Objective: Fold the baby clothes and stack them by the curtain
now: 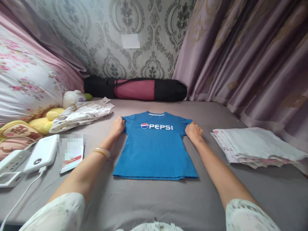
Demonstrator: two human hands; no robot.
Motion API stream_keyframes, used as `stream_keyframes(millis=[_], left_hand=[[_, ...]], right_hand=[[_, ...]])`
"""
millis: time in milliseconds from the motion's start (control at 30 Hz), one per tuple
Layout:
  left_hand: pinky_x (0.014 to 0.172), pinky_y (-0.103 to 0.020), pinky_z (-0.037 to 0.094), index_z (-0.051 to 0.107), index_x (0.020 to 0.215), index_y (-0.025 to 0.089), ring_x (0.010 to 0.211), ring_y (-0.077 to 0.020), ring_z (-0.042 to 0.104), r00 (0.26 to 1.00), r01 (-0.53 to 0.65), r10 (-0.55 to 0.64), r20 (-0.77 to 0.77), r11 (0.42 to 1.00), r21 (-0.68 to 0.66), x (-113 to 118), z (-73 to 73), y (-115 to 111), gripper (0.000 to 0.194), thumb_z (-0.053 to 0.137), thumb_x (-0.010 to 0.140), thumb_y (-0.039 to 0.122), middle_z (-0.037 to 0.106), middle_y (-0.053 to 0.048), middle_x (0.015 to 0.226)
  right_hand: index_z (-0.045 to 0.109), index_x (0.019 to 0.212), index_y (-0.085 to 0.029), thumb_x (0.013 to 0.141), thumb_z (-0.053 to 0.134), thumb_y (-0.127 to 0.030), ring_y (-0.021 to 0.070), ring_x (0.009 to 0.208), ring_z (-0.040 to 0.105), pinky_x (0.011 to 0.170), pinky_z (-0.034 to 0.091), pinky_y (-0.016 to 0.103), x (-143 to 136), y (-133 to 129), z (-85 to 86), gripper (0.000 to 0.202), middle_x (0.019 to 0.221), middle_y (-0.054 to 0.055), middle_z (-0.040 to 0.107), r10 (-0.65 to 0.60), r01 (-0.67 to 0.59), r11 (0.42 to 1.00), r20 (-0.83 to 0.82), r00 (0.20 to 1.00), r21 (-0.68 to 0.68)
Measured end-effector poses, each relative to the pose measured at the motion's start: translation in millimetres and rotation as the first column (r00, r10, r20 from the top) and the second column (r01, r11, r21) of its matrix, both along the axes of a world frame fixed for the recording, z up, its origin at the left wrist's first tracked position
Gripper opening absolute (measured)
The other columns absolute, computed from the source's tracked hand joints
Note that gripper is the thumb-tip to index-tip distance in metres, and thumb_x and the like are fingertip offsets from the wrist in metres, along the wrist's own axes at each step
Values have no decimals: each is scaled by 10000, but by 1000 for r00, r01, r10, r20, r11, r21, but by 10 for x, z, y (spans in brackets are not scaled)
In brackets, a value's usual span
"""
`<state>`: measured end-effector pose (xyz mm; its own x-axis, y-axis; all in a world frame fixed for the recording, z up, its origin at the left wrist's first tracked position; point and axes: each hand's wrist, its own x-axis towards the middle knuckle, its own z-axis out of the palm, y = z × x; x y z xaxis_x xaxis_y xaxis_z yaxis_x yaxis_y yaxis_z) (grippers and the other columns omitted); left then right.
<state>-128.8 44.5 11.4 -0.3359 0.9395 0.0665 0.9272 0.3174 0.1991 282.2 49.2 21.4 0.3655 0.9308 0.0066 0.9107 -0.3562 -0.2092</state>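
Observation:
A blue T-shirt (pixel 154 150) with a white PEPSI print lies spread flat, front up, on the grey bed sheet (pixel 154 202). Its collar points away from me and its hem faces me. My left hand (pixel 117 125) is closed on the end of the left-side sleeve. At the opposite sleeve, my right hand (pixel 193 131) grips the cuff with curled fingers. Both sleeves are stretched outward between the hands. The fingertips are partly hidden by the hands themselves.
Folded light clothes (pixel 257 146) are stacked at the right. A crumpled white garment (pixel 84 114), plush toys (pixel 43 123), a phone (pixel 72 157), a power bank (pixel 43 152) and a power strip (pixel 13 162) lie at the left. A black and maroon bag (pixel 134 89) lies along the wall.

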Motion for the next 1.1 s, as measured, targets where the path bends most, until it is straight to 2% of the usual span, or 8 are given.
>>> stream_keyframes(millis=[200, 367, 600, 733, 800, 867, 967, 1100], left_hand=[[629, -312, 482, 639, 819, 152, 766, -293, 685, 961, -25, 48, 273, 996, -89, -232, 77, 221, 174, 550, 823, 302, 693, -152, 768], [554, -304, 467, 606, 686, 169, 627, -262, 643, 872, -179, 200, 448, 980, -89, -177, 182, 392, 314, 564, 815, 452, 596, -87, 556], [802, -322, 487, 614, 1027, 156, 961, -269, 649, 940, -150, 104, 324, 982, 119, -63, 82, 331, 243, 519, 825, 254, 685, -140, 992], [858, -412, 460, 552, 1194, 89, 1100, -351, 570, 993, -117, 119, 4, 970, 211, -12, 99, 218, 386, 463, 830, 178, 582, -246, 1176], [884, -438, 448, 569, 1183, 93, 1121, -357, 550, 992, 4, 28, -120, 966, 258, 80, 136, 238, 369, 440, 847, 176, 573, -240, 1183], [919, -414, 447, 606, 1135, 135, 1093, -304, 575, 965, 253, -225, -136, 936, 244, 231, 152, 322, 325, 408, 883, 188, 617, -179, 1136], [963, -339, 451, 627, 1125, 164, 1077, -228, 610, 790, 609, -612, -34, 776, 164, 533, 87, 505, 324, 378, 923, 205, 661, -122, 1141], [1086, -362, 374, 528, 1312, 114, 1301, -252, 497, 764, 643, -645, 3, 762, 73, 888, -100, 675, 431, 346, 975, 311, 520, -167, 1418]], right_hand=[[619, 1176, -33, 947, 419, -233, 373, 1124, 611, 927, 457, 460, 81, 46, 187, 364, 1152, 298, 632, 42, -35, 992, 56, 998, -119], [637, 1186, -59, 931, 384, -117, 363, 1142, 595, 940, 441, 459, -154, 162, 360, 364, 1190, 287, 605, 131, -128, 991, 70, 989, -49], [619, 1213, -178, 964, 355, -173, 273, 1148, 571, 956, 445, 365, -688, 394, 340, 363, 1241, 161, 602, 314, -314, 950, 16, 949, -4], [622, 1196, -153, 930, 363, -117, 271, 1186, 520, 971, 423, 350, -872, 463, 202, 373, 1245, 162, 592, 385, -388, 921, 78, 919, 27], [620, 1196, -135, 910, 361, -86, 273, 1195, 503, 976, 410, 354, -968, 467, 129, 390, 1247, 165, 584, 414, -419, 907, 102, 904, 32], [611, 1210, -112, 894, 362, -67, 277, 1198, 493, 982, 395, 361, -1070, 463, 64, 405, 1263, 178, 569, 427, -432, 901, 104, 898, 27], [583, 1253, -82, 932, 344, -137, 293, 1213, 479, 988, 378, 380, -1195, 465, -22, 403, 1314, 209, 539, 430, -432, 902, 74, 900, 18], [410, 1428, -27, 995, 283, -332, 299, 1391, 314, 1116, 253, 419, -1220, 502, -126, 545, 1518, 213, 363, 424, -424, 905, 29, 905, 7]])
